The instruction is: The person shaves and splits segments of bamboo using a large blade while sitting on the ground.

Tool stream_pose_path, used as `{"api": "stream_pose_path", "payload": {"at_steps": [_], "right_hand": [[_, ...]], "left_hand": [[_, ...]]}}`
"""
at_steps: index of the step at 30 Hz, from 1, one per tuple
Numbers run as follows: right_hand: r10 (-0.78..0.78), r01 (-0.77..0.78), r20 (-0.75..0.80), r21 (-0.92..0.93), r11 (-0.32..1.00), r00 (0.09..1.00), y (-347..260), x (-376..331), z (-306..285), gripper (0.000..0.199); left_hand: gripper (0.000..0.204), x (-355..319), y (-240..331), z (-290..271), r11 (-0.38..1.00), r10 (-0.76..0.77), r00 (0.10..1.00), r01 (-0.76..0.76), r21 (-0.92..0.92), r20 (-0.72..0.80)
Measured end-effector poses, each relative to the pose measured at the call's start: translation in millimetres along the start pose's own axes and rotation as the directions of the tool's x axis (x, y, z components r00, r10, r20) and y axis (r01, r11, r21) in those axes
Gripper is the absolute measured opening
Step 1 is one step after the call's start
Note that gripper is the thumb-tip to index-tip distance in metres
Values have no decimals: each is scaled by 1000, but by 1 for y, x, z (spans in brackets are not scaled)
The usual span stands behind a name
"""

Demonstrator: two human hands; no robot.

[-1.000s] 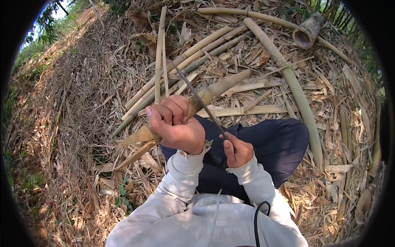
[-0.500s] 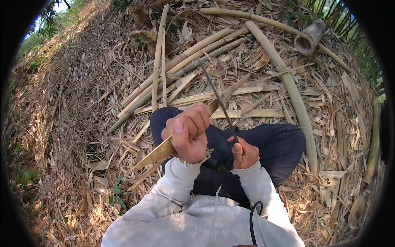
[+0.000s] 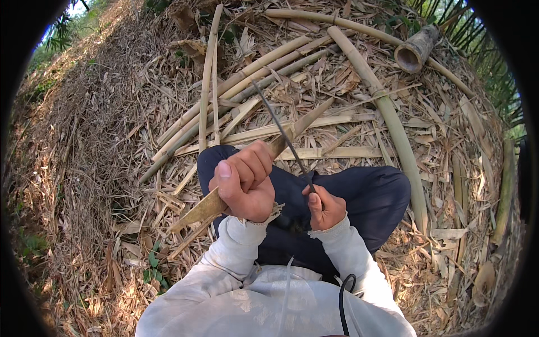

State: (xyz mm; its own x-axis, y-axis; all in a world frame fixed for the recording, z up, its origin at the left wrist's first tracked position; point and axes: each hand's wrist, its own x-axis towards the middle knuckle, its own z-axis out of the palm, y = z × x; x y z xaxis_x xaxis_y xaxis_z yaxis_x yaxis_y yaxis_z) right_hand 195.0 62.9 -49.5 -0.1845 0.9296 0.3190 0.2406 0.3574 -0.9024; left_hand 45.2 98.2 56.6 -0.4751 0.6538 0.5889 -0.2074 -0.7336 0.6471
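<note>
My left hand (image 3: 245, 182) is closed around a flat split bamboo strip (image 3: 199, 210), which runs from lower left up to a pointed tip at the upper right. My right hand (image 3: 324, 206) grips the handle of a long thin dark blade (image 3: 279, 128). The blade slants up and to the left and crosses the strip just beyond my left fingers. Both hands are above my knees, which are in dark blue trousers (image 3: 370, 194). My sleeves are light grey.
The ground is covered with dry bamboo leaves and husks. Several long bamboo poles (image 3: 387, 112) lie across it ahead of me. A short hollow bamboo section (image 3: 415, 50) lies at the upper right. A black cable (image 3: 343, 292) hangs at my chest.
My left hand has drawn the bamboo strip back toward me and to the right, over my knees. The right hand with the blade stayed close to my lap.
</note>
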Motion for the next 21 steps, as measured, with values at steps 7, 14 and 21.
{"api": "stream_pose_path", "payload": {"at_steps": [7, 14, 21], "right_hand": [[-16, 28, 74, -171, 985, 997, -6, -12, 8, 31], [144, -141, 45, -64, 988, 989, 17, 9, 4, 30], [382, -381, 17, -49, 923, 924, 44, 7, 9, 37]], "left_hand": [[46, 10, 3, -9, 1000, -30, 972, 27, -15, -234], [46, 3, -1, -7, 1000, 17, 979, -18, -2, -205], [45, 9, 1, -9, 1000, -4, 981, 4, 1, -195]]}}
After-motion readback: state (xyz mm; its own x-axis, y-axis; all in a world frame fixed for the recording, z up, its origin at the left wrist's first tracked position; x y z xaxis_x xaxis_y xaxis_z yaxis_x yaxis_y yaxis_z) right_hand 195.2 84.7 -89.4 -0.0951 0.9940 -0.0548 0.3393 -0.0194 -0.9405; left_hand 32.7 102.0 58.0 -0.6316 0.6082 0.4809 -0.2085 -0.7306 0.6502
